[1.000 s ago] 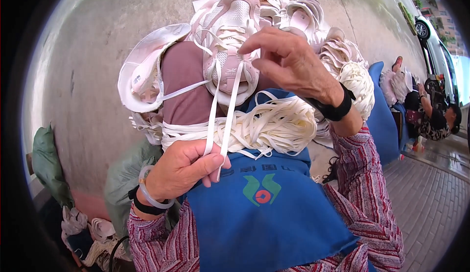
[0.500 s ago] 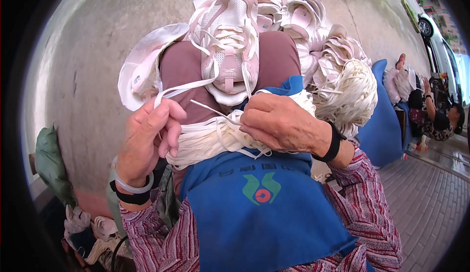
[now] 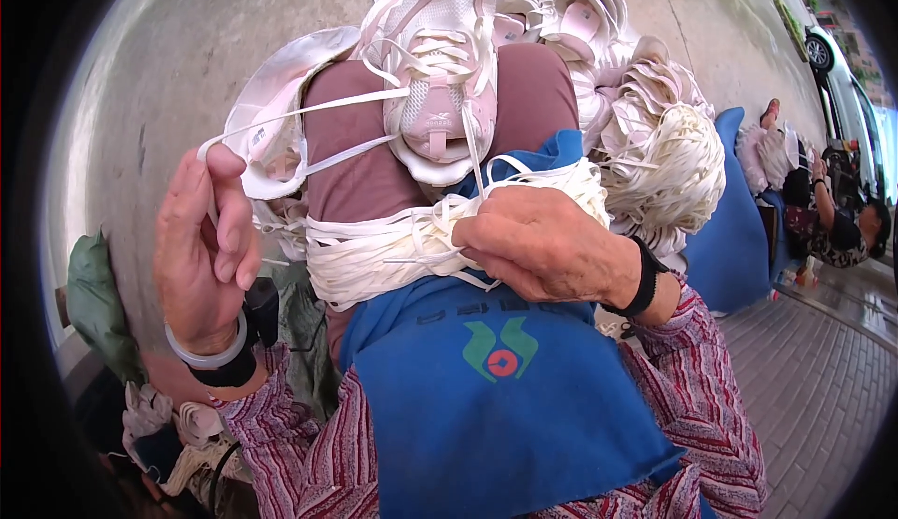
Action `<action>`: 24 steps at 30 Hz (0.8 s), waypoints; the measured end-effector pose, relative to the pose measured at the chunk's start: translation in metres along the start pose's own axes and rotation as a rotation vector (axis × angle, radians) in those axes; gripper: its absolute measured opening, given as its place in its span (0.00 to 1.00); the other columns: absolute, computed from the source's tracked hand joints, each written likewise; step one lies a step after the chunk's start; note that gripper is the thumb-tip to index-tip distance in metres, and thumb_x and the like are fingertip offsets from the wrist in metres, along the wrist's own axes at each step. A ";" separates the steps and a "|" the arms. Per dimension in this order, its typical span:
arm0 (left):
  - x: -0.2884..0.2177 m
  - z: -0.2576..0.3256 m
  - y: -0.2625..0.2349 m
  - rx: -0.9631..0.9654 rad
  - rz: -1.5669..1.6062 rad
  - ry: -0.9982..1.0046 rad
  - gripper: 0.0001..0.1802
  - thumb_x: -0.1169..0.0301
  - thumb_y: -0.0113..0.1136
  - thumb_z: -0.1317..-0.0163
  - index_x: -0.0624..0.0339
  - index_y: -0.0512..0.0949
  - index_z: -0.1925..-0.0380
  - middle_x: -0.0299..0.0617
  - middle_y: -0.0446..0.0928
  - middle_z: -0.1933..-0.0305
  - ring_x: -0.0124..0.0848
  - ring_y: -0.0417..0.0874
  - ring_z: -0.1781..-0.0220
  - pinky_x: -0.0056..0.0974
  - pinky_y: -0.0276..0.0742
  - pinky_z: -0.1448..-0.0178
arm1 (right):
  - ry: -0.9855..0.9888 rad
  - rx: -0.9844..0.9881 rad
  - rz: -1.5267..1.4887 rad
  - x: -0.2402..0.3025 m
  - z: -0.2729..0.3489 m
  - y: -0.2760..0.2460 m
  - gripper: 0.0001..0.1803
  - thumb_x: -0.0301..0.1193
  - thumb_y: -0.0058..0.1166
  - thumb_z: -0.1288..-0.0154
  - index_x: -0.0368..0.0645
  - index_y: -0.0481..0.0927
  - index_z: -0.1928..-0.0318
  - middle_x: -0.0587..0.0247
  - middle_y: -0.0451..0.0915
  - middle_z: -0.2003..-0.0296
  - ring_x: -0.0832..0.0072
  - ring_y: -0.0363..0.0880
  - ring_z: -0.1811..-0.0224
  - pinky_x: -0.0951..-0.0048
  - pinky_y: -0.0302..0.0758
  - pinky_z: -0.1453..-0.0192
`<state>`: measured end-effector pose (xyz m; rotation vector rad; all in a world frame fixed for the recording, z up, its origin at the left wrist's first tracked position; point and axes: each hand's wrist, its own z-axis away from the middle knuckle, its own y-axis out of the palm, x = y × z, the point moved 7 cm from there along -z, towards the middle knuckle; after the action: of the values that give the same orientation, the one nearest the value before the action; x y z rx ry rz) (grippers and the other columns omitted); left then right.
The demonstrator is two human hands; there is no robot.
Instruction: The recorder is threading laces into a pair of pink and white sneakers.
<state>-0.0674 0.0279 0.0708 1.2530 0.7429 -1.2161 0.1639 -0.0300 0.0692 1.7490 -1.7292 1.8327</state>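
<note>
Pinched between thumb and fingertips, the left hand point(image 3: 208, 252) holds 2 flat white lace ends point(image 3: 309, 136), pulled taut out to the left of the lap; the palm faces inward, the wrist is raised, with a pale bangle and a dark band on it. Both laces run rightward to a pink and white mesh sneaker point(image 3: 438, 70) lying sole down on the brown trouser knee point(image 3: 360, 168), toe pointing away. Below the shoe, a thick bundle of flat white laces point(image 3: 393, 252) lies across the top edge of the blue apron point(image 3: 505, 407). Closed loosely over that bundle's right end, the right hand point(image 3: 547, 248) rests knuckles up, fingers curled into the strands. Right of it, another lace bunch point(image 3: 669, 168) sits by stacked pink shoes.
</note>
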 end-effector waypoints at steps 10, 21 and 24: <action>0.010 0.005 0.002 -0.019 0.071 -0.021 0.15 0.65 0.39 0.26 0.65 0.71 0.55 0.30 0.61 0.82 0.14 0.52 0.89 0.21 0.54 0.87 | -0.080 0.126 -0.119 0.028 -0.002 0.015 0.11 0.25 0.56 0.51 0.41 0.67 0.70 0.61 0.68 0.78 0.61 0.73 0.75 0.61 0.71 0.70; 0.018 0.003 0.011 0.077 0.145 -0.051 0.15 0.65 0.38 0.25 0.66 0.70 0.54 0.31 0.64 0.81 0.14 0.54 0.87 0.22 0.53 0.87 | -0.141 0.241 -0.345 0.052 -0.010 0.027 0.12 0.26 0.57 0.47 0.39 0.73 0.61 0.62 0.68 0.77 0.65 0.71 0.76 0.65 0.69 0.71; 0.029 0.002 0.022 0.126 0.166 -0.078 0.15 0.64 0.39 0.25 0.66 0.71 0.55 0.31 0.64 0.80 0.14 0.54 0.87 0.21 0.53 0.86 | -0.212 0.278 -0.322 0.062 -0.012 0.036 0.10 0.26 0.56 0.47 0.38 0.72 0.64 0.63 0.67 0.77 0.66 0.70 0.75 0.66 0.68 0.71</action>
<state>-0.0397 0.0151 0.0503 1.3346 0.5017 -1.1823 0.1097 -0.0713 0.0952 2.2446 -1.1937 1.8676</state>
